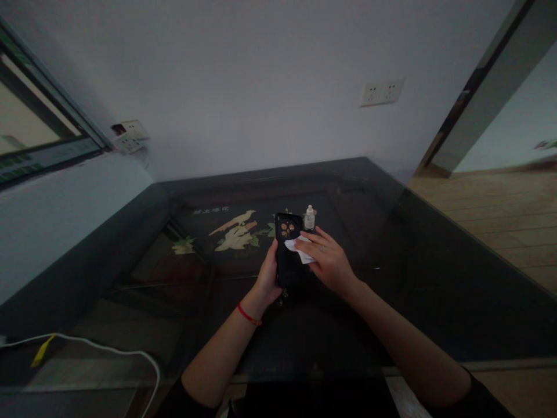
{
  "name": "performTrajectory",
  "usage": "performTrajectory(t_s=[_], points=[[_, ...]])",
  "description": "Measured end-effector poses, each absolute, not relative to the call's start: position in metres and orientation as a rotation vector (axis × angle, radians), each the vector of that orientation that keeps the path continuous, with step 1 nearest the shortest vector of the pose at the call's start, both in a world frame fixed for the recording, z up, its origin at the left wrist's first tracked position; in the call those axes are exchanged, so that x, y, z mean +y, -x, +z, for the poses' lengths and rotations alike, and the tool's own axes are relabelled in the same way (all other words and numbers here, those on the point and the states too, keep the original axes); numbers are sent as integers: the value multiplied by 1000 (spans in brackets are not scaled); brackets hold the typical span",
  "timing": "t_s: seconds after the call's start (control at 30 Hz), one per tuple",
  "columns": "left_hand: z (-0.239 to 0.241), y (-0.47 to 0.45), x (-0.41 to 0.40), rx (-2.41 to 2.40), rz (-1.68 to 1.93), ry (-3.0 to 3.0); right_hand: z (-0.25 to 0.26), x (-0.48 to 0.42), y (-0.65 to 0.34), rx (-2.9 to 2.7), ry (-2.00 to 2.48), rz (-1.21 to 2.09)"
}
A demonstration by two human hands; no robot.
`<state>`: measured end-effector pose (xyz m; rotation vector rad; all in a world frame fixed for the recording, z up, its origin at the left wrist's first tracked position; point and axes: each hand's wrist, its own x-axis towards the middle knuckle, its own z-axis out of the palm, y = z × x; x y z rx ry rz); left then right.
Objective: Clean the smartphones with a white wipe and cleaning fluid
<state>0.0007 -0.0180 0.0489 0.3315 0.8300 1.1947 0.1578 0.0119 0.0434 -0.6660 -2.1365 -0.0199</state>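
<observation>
My left hand [267, 278] grips a black phone [288, 255] from its left side, back facing me, with the round camera block at its top. My right hand [327, 259] presses a small white wipe [296, 246] against the phone's back with its fingers laid over it. A small white bottle [309, 218] stands upright on the table just behind the phone. A red string circles my left wrist.
A dark glass-topped table [418, 278] with an inlaid bird and flower picture [235, 229] fills the view. A white cable [108, 352] with a yellow tag lies at the near left. Wall sockets [381, 92] sit on the back wall. Wooden floor [500, 209] lies to the right.
</observation>
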Motion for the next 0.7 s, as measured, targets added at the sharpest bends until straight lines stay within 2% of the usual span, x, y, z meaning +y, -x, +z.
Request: performTrajectory(t_s=[0.27, 0.47, 0.7], points=[[50, 10, -11, 888, 1300, -318, 40, 7, -152, -2306, 607, 185], [52, -2, -22, 824, 1199, -364, 48, 16, -166, -1944, 820, -34], [47, -10, -27, 777, 1200, -512, 37, 24, -162, -2158, 927, -180]])
